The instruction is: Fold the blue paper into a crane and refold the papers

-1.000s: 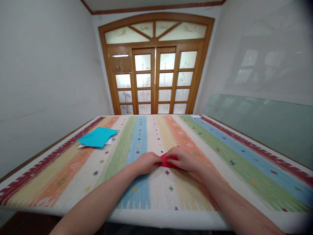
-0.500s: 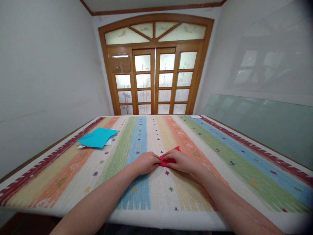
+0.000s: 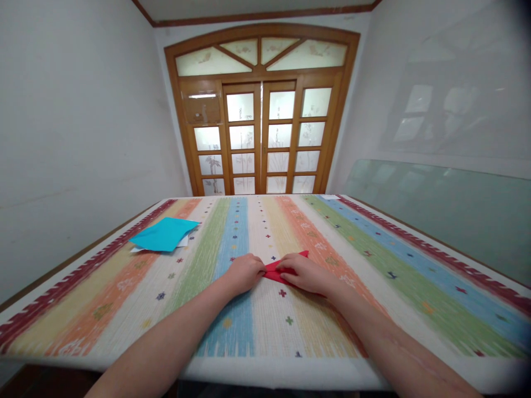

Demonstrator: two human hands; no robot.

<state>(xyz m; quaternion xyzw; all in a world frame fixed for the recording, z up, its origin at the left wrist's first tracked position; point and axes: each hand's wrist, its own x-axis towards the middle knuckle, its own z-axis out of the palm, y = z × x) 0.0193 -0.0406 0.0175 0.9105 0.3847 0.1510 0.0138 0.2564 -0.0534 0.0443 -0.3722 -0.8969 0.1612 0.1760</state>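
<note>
Room: white walls, arched wooden door (image 3: 261, 110) with frosted panes at the far end, a glass sheet (image 3: 440, 213) leaning along the right wall.
Tabletop: striped woven cloth (image 3: 373, 260) covered the tabletop; the weave looked rough, so probably decent friction under thin paper.
Red paper (image 3: 277, 272): a small, partly folded piece, lying flat on the cloth near centre, between the two hands. One pointed corner (image 3: 304, 254) stuck out to the far right, clear of the fingers.
Left hand (image 3: 245, 273): fingers curled, tips pinching or pressing the left end of the red paper. Grip narrow; couldn't tell whether the paper was between the fingertips or just pinned to the cloth.
Right hand (image 3: 305, 275): lay palm-down over the right part of the red paper, fingers pointing left toward the other hand. Flat press rather than a closed grip, as far as visible.
Handling, my read: very light, thin, creases easily and permanently, tears if dragged. Folded layers would be stiffer than a single sheet. Best hold points were the folded edges or the free corner, with fingertip pressure only.
Blue paper (image 3: 164, 234): a flat sheet at far left of the cloth, with a bit of white paper (image 3: 183, 241) showing beneath it, well apart from both hands.
</note>
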